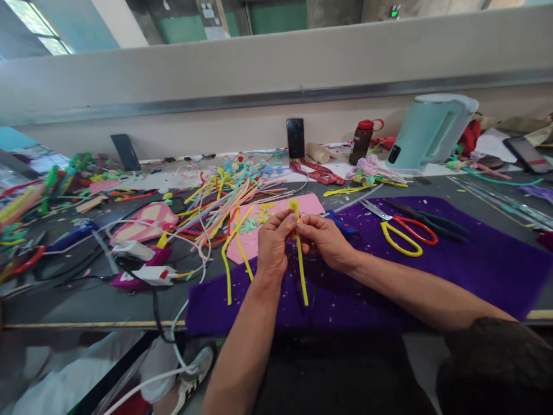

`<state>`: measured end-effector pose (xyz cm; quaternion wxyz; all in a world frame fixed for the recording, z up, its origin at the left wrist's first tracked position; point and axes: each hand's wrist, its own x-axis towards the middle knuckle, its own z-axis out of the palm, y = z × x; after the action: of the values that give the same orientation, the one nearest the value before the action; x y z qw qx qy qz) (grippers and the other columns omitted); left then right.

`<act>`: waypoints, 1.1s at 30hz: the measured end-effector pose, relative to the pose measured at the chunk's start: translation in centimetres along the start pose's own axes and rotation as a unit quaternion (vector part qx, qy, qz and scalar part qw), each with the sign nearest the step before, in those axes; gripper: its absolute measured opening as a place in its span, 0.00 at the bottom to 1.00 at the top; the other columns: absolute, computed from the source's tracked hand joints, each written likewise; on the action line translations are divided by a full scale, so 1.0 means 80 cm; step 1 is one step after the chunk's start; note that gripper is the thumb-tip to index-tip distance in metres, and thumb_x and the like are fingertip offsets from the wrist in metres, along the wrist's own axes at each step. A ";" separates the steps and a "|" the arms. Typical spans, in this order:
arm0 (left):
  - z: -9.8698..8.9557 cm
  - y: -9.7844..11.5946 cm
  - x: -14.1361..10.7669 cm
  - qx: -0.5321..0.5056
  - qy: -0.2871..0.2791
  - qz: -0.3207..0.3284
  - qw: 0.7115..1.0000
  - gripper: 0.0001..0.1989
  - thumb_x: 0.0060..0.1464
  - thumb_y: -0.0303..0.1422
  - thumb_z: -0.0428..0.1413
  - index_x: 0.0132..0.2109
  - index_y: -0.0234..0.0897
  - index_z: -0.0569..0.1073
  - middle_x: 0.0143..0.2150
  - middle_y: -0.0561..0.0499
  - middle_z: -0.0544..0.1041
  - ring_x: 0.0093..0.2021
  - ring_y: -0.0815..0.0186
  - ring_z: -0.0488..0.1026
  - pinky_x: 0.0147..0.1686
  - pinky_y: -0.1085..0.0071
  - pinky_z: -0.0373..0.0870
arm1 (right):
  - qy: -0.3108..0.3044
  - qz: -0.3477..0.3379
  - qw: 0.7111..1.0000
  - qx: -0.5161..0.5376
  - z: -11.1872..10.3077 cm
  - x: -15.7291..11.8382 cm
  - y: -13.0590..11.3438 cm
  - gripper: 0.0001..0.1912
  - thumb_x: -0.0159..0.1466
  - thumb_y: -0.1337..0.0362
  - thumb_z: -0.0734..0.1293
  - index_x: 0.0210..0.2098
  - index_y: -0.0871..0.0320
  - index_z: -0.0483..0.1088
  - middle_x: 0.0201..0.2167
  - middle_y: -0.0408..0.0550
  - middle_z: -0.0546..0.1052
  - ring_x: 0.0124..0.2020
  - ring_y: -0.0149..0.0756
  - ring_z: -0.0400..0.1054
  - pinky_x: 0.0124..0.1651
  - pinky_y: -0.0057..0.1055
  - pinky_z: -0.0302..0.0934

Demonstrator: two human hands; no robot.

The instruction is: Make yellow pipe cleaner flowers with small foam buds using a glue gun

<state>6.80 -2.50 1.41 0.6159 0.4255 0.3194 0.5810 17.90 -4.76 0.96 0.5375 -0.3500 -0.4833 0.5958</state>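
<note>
Dark clothing [341,374] filled the bottom of the view, with a dark sleeve [496,363] at the right and two bare forearms reaching forward from it. Over the near edge of a purple cloth [466,259], the left hand [273,245] and the right hand [325,237] met, thumbs and forefingers pinched narrowly around a yellow fuzzy stem [302,274]. Its upper end was bunched into a small tuft just above the fingertips, while the rest hung down between the hands, in front of the cloth; whether its lower tip touched the fabric could not be told. The other fingers were curled in, and the exact grip was partly hidden.

Two more yellow stems [227,274] lay bent to the left of the left hand, crossing from a pink sheet [309,203] onto the cloth. Small green and yellow pieces [254,225] were scattered on the sheet, and a loose heap of many-coloured stems [233,199] spread behind it. Near the right hand was a blue tool [343,226], partly covered. Farther right, scissors [387,218] with one red and one yellow handle lay open beside dark pliers [432,220]. Behind these stood a phone [296,138], a dark bottle [361,143] with a red cap, and a pale green kettle [417,135].
</note>
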 end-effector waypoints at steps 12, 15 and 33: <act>-0.004 -0.003 -0.002 0.011 -0.004 -0.002 1.000 0.09 0.41 0.34 0.60 0.31 0.33 0.73 0.25 0.54 0.71 0.22 0.76 0.66 0.22 0.80 0.62 | -0.017 0.024 0.999 0.022 0.002 -0.001 0.010 0.13 0.53 0.56 0.67 0.27 0.59 0.62 0.16 0.35 0.65 0.13 0.20 0.58 0.15 0.18 0.45; -0.003 -0.004 -0.004 0.017 0.007 0.010 1.000 0.09 0.40 0.33 0.60 0.30 0.32 0.73 0.25 0.54 0.71 0.21 0.77 0.65 0.21 0.80 0.61 | -0.017 0.020 1.000 0.017 0.002 -0.001 0.012 0.13 0.53 0.56 0.66 0.27 0.59 0.62 0.16 0.35 0.65 0.13 0.20 0.58 0.14 0.18 0.44; -0.005 -0.007 -0.004 0.045 0.039 0.024 0.998 0.10 0.38 0.35 0.60 0.28 0.32 0.73 0.22 0.54 0.71 0.18 0.76 0.62 0.17 0.79 0.55 | -0.023 0.013 1.000 -0.004 0.007 -0.004 0.012 0.12 0.54 0.57 0.66 0.26 0.60 0.64 0.16 0.36 0.67 0.13 0.20 0.59 0.13 0.17 0.45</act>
<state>6.66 -2.77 0.69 0.5688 0.4374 0.3586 0.5971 17.15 -5.16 0.15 0.5169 -0.3451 -0.4932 0.6087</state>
